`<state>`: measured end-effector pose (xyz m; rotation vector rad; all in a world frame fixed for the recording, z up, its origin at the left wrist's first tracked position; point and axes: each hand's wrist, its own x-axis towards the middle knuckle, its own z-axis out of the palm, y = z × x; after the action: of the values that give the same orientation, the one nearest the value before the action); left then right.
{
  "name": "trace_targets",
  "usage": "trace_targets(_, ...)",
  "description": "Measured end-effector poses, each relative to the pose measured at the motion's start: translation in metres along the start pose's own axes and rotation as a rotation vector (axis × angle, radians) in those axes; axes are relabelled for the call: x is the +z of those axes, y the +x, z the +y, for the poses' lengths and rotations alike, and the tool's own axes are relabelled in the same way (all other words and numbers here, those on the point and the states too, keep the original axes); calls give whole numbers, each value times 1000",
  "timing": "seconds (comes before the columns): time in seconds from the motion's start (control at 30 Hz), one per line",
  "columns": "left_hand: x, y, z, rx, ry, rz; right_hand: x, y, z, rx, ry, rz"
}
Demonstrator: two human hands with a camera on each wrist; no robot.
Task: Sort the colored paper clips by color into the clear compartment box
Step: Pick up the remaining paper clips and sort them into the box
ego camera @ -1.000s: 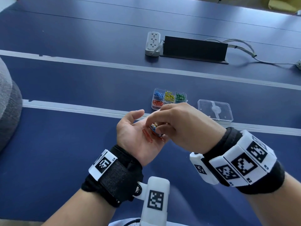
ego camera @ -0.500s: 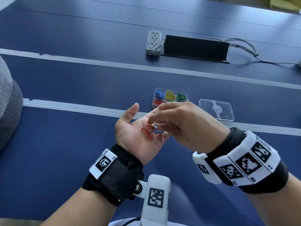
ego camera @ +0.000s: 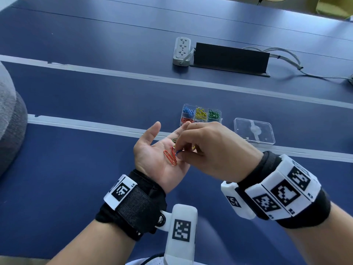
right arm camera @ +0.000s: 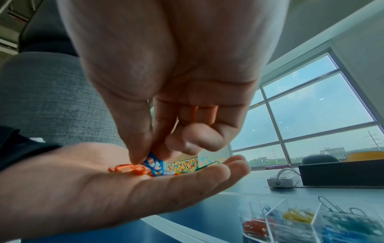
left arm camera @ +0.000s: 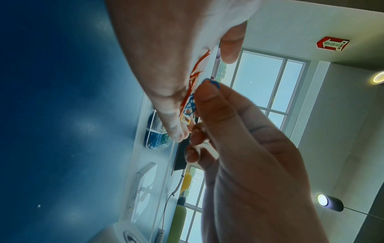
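Observation:
My left hand (ego camera: 158,155) lies palm up above the blue table, flat, with loose clips on it: red clips (ego camera: 170,157), a green one (ego camera: 174,139) and a yellow one (ego camera: 193,147). My right hand (ego camera: 180,152) reaches down onto that palm, and its thumb and forefinger pinch blue clips (right arm camera: 154,164) (left arm camera: 192,105). Behind the hands stands the clear compartment box (ego camera: 219,114), holding blue clips (ego camera: 188,111), yellow clips (ego camera: 201,113), green clips (ego camera: 214,115) and red clips (ego camera: 184,120) in separate cells. The hands hide its near row.
The box's clear lid (ego camera: 255,131) lies flat to the right of the box. A grey power strip (ego camera: 181,51) and a black upright panel (ego camera: 230,57) with cables stand further back. A grey cushion (ego camera: 9,119) sits at the left edge.
My right fingers have moved down onto the left palm and closed on the blue clips. The left hand stays palm up, shifted slightly.

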<state>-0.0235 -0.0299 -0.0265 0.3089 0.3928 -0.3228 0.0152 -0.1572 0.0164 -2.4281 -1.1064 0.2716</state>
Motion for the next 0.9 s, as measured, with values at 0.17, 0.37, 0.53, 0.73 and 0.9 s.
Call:
trace_targets(0.17, -7, 2, 1, 59, -36, 21, -9, 11, 7, 100, 127, 210)
trace_targets(0.37, -16, 2, 9, 88, -53, 47, -26, 54, 56, 434, 210, 291)
trace_targets(0.53, -17, 0, 13, 104, -62, 46, -21, 91, 63, 527, 210, 240)
trace_targets(0.73, -21, -3, 19, 126, -62, 44, -13, 102, 69, 535, -50, 122)
trace_targets(0.9, -22, -2, 19, 123, -63, 35, -12, 100, 67, 506, -97, 86)
